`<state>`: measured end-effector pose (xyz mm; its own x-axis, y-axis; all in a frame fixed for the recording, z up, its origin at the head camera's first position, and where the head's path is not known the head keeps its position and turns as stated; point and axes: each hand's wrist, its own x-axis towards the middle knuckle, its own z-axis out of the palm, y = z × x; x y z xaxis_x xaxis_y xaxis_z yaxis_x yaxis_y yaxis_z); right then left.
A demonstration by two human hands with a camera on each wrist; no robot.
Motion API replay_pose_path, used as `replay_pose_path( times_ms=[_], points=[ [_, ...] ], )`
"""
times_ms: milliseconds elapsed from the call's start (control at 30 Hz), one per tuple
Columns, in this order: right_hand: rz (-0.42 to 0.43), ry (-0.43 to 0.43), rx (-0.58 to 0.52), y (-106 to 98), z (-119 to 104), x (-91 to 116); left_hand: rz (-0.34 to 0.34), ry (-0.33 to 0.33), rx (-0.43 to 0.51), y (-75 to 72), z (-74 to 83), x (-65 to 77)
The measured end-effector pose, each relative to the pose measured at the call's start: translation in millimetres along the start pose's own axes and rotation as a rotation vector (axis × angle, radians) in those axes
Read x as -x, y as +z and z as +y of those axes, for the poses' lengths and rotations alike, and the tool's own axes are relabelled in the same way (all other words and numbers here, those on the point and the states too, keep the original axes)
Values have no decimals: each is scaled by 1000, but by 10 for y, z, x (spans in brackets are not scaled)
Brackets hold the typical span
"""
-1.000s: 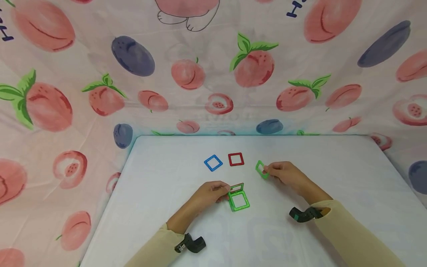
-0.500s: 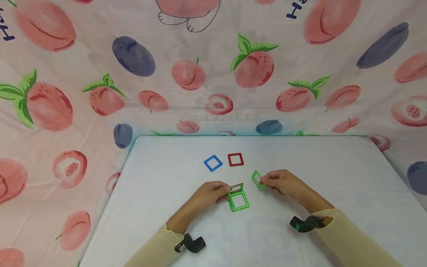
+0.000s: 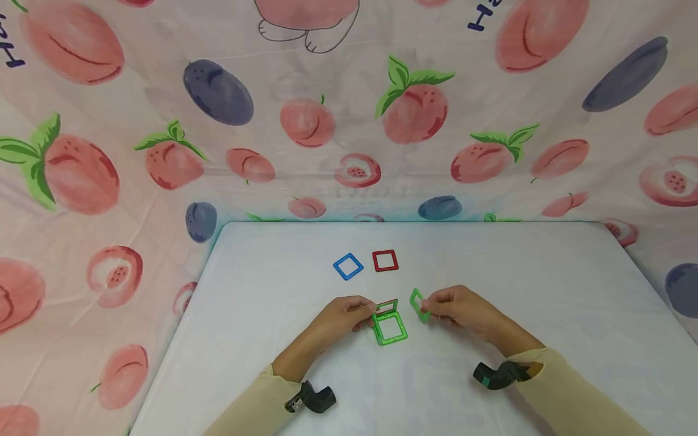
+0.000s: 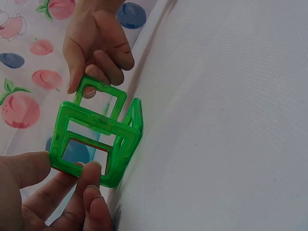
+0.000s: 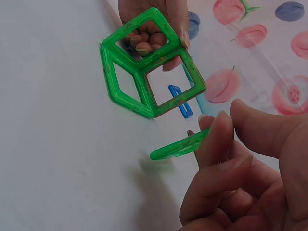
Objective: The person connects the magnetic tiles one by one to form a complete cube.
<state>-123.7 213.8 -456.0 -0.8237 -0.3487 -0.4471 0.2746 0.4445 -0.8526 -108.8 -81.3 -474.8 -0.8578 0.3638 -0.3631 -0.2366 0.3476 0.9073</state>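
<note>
My left hand pinches a corner-shaped assembly of three green square magnetic tiles. One tile of it lies on the table and the other two stand up from its edges, meeting at a corner. A reddish line shows along one tile's edge. Between thumb and fingers, my right hand holds a single green magnetic tile, tilted, a short way right of the assembly. In the right wrist view this tile appears nearly edge-on and apart from the joined tiles.
Farther back on the white table lie a blue square tile and a red square tile, side by side. A peach-printed cloth hangs behind the table and along its left side.
My right hand has brought its green tile toward me and slightly left, nearer the assembly. The left hand and the joined tiles have stayed in place.
</note>
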Motion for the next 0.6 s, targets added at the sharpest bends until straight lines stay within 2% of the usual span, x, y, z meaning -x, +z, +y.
replay_pose_path(
  times_ms=[333,600],
  points=[
    [-61,-22,23,100,32,12,0,0,-6,-6,-7,2],
    [-73,-26,25,171,14,-3,-1,7,-4,-6,-9,1]
  ],
)
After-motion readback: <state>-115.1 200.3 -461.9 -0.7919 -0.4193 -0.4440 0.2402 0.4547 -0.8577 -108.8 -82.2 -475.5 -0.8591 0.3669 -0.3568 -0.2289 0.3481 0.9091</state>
